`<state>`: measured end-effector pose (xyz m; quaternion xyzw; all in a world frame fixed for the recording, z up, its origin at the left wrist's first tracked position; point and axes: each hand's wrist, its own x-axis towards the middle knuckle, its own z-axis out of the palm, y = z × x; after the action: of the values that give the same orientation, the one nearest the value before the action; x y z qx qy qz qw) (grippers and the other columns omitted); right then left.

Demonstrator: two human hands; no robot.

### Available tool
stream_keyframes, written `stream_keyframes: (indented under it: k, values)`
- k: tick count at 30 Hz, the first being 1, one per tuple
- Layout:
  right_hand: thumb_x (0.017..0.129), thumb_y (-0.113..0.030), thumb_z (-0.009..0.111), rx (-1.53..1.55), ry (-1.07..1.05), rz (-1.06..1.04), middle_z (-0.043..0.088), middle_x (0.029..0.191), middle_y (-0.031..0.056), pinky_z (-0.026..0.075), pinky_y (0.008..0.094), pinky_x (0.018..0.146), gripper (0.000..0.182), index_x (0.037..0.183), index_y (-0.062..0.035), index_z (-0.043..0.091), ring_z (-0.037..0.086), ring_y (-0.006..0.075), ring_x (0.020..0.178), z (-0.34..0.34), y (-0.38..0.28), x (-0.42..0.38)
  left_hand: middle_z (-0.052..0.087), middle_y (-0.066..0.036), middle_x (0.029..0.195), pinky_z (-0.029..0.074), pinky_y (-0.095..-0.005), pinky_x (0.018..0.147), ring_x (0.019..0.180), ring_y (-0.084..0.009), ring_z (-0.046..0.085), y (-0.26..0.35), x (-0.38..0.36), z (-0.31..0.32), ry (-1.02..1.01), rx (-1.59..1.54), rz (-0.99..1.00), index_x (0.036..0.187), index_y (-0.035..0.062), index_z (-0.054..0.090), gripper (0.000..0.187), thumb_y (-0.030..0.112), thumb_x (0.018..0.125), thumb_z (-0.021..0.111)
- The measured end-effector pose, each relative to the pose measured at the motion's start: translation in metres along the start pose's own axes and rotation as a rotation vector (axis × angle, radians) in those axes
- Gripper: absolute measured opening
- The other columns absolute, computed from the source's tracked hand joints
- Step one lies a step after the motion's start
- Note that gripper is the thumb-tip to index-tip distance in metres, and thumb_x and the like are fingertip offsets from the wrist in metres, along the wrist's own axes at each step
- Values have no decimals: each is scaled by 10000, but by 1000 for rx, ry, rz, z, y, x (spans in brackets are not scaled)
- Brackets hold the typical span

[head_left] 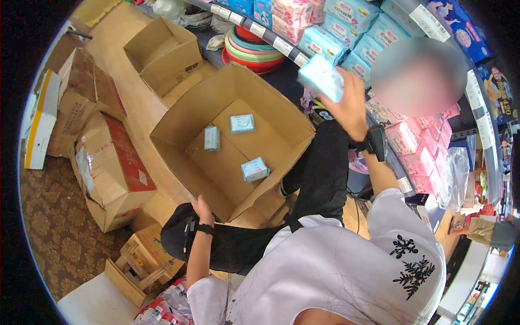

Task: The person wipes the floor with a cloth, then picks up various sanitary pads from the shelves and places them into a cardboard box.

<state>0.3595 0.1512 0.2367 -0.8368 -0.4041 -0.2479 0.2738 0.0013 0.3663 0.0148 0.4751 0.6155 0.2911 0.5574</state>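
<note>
My right hand point(349, 105), with a black band on the wrist, grips a light blue soft pack point(323, 78) in front of the shelf, right of and above the open cardboard box point(179, 132). The held pack is slightly blurred. My left hand point(202, 210) holds the near left edge of that box, its fingertips partly hidden at the rim. Inside the box, three similar packs lie apart on the bottom: one at the back point(242, 124), one at the left point(212, 138) and one nearer the right side point(255, 169).
Stacked blue packs point(346, 32) and pink packs point(420, 151) fill the shelves at right. Colored basins point(254, 51) sit behind the box. Another open carton point(162, 51) stands at the back. Closed cartons point(116, 168) and a wooden stool point(135, 271) are at left.
</note>
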Motion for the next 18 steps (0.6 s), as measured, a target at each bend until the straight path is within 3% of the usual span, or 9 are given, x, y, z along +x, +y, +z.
stream_keyframes:
  k: [2,3,6,8,11,13,17,18]
  values:
    - [646,-284,708,217,-109,52,453,1075,192,344,393,886,627,1133,-7,428,424,344,1010,13,-10,-6,527,-141,998,405,-330,769,874,-240,513,-7,6,-3,-25,-45,-14,1075,-51,430,350,104,765,480]
    - [665,-351,696,179,-110,20,444,1094,202,331,390,903,643,1133,-1,428,410,344,1044,15,-10,-4,526,-141,1001,405,-330,768,872,-239,512,-12,10,-4,-49,-90,-28,1077,-48,432,355,100,758,481]
    - [680,-348,677,40,76,-19,431,1096,198,331,402,895,611,1113,10,438,406,344,1028,26,17,19,530,-134,984,407,-327,762,866,-235,512,-22,16,-6,-102,-168,-2,1061,-43,444,347,90,742,483]
    - [688,-335,670,39,83,13,429,1087,207,327,406,899,604,1104,30,429,407,359,1016,35,45,41,532,-130,969,408,-326,756,860,-233,512,-20,15,-6,-84,-173,-33,1050,-41,448,338,84,737,482]
    - [670,-360,680,-53,118,123,429,1088,217,339,405,897,653,1101,53,415,399,371,1031,67,90,57,537,-125,935,411,-327,740,842,-230,514,-28,20,-6,-64,-154,-44,1023,-38,456,316,81,732,484]
    - [610,-407,716,-1,87,317,424,1098,230,368,407,876,760,1116,64,400,407,382,1028,82,100,64,539,-124,914,414,-329,730,831,-229,516,-25,20,-5,-49,-133,-21,1007,-37,461,302,84,732,486]
    - [558,-437,740,-9,135,354,415,1098,244,393,408,851,831,1126,65,398,427,387,1006,82,95,73,539,-122,889,423,-338,706,793,-230,524,-2,3,-1,-31,-99,-8,983,-31,460,278,92,735,492]
    - [544,-429,749,14,56,363,406,1108,257,394,405,851,841,1130,63,399,431,389,1005,80,96,75,538,-119,878,424,-338,699,781,-229,525,-2,3,-2,-31,-102,-16,969,-29,462,267,95,735,494]
